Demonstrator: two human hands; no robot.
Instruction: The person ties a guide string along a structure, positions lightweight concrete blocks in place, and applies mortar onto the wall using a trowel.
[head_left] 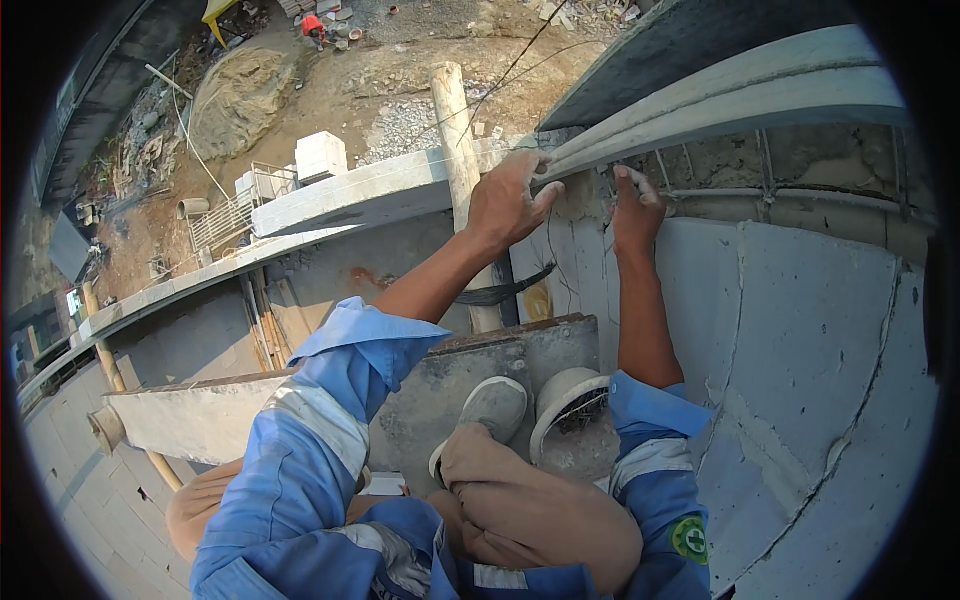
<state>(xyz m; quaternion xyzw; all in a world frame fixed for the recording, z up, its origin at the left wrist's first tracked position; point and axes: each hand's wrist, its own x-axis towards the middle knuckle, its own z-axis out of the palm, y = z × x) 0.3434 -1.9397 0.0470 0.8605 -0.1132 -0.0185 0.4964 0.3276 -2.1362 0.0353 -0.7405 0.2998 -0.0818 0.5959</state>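
Note:
My left hand is beside the near end of a long, pale grooved concrete moulding, thumb and fingers apart with nothing visible between them. Whether its fingertips touch the moulding I cannot tell. Just under the moulding's lower edge, my right hand is raised with thumb and fingers pinched together. What they hold, if anything, is too small to make out. A thin dark wire hangs against the grey wall panel between my forearms. Below my left wrist lies a bundle of black wire.
An upright wooden pole stands beyond my left hand. Around my feet are scaffold boards and a bucket with dark bits inside. Rebar shows under the moulding. Past the concrete ledge, the ground lies far below, with a person there.

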